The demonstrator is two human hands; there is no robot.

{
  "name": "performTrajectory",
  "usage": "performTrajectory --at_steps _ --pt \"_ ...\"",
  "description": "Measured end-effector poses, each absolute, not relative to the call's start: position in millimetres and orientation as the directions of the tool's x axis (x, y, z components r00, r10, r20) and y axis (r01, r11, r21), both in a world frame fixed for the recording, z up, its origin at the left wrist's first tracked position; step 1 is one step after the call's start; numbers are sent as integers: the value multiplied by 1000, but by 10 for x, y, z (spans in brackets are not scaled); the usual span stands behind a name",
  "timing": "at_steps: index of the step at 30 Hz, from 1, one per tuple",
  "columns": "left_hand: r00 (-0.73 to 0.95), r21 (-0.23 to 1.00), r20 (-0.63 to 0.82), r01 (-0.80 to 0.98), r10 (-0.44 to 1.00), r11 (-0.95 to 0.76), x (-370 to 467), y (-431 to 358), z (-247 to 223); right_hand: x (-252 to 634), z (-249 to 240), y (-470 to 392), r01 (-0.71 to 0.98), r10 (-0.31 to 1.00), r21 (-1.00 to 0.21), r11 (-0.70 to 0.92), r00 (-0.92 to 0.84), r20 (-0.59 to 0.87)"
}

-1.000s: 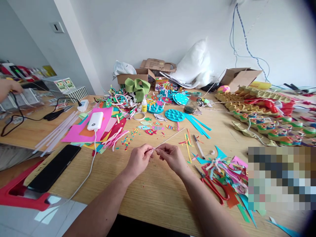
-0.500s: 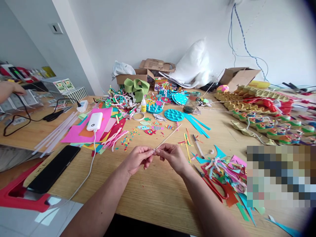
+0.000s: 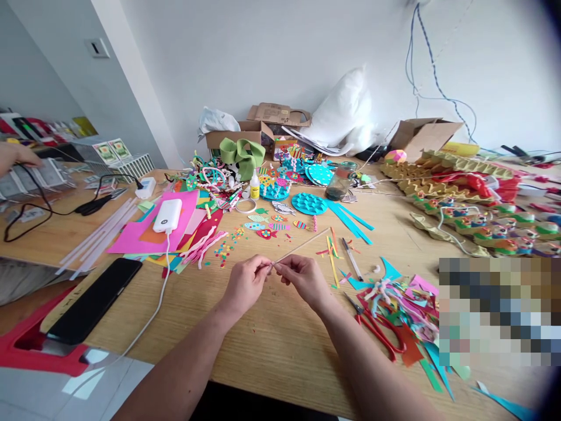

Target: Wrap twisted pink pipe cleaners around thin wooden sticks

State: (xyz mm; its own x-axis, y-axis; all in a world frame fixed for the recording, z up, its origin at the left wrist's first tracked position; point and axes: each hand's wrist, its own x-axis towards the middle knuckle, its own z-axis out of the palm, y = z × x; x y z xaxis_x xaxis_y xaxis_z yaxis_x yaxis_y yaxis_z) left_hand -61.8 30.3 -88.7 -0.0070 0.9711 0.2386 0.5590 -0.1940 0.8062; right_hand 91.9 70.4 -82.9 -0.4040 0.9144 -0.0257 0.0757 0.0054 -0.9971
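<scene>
Both hands raised just above the wooden desk (image 3: 272,345), near its front edge. Left hand (image 3: 246,282) and right hand (image 3: 302,279) almost touching at the fingertips, fingers of each pinched together on the near end of a thin wooden stick (image 3: 302,245). Stick slanting up and away to the right, far end free over the desk, close to a scatter of yellow and orange paper strips (image 3: 333,252). Something small and pale at the pinch point, possibly a bit of wrap or tape, too tiny to tell.

Right of the hands: a pen (image 3: 352,257) lying on the desk, red-handled scissors (image 3: 377,330) beside a heap of coloured paper scraps (image 3: 407,304). Beyond the stick: a teal dimpled disc (image 3: 309,204), small paper fish (image 3: 263,225), a roll of clear tape (image 3: 246,206), a white glue bottle (image 3: 255,186) standing upright. Left of the hands: pink paper sheets (image 3: 144,237) with a white power bank (image 3: 167,215) on top, its white cable (image 3: 162,286) running toward the near edge; a black phone (image 3: 94,298) lying flat near the corner; a bundle of pale straws (image 3: 103,231) farther left.

At the far left edge, another person's hand (image 3: 15,155), well apart from the stick.
</scene>
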Motion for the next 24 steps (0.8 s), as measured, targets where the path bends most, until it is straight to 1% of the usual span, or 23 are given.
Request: performTrajectory --at_steps 4,8,11,16,20,22,24 --pt "-16 872 173 468 985 -145 -618 314 -891 918 -829 709 65 912 -998 12 -410 -16" --pt "3 964 54 261 999 -53 -607 324 -888 916 -822 712 58 918 -998 5 -397 -18" --pt "37 994 -19 111 999 14 -601 327 -862 922 -817 713 45 923 -999 -8 -384 -25" --pt "128 983 -141 -96 982 154 -622 317 -774 949 -780 709 19 908 -1000 -13 -417 -20" --pt "254 921 -260 -224 932 318 -691 323 -739 968 -733 695 -1 888 -1000 -22 -460 -20" --pt "312 892 -302 -242 901 383 -715 332 -750 967 -733 693 -7 882 -1000 -22 -472 -16" --pt "298 912 -292 -199 909 359 -710 336 -775 960 -755 698 6 889 -1000 -18 -457 -19"
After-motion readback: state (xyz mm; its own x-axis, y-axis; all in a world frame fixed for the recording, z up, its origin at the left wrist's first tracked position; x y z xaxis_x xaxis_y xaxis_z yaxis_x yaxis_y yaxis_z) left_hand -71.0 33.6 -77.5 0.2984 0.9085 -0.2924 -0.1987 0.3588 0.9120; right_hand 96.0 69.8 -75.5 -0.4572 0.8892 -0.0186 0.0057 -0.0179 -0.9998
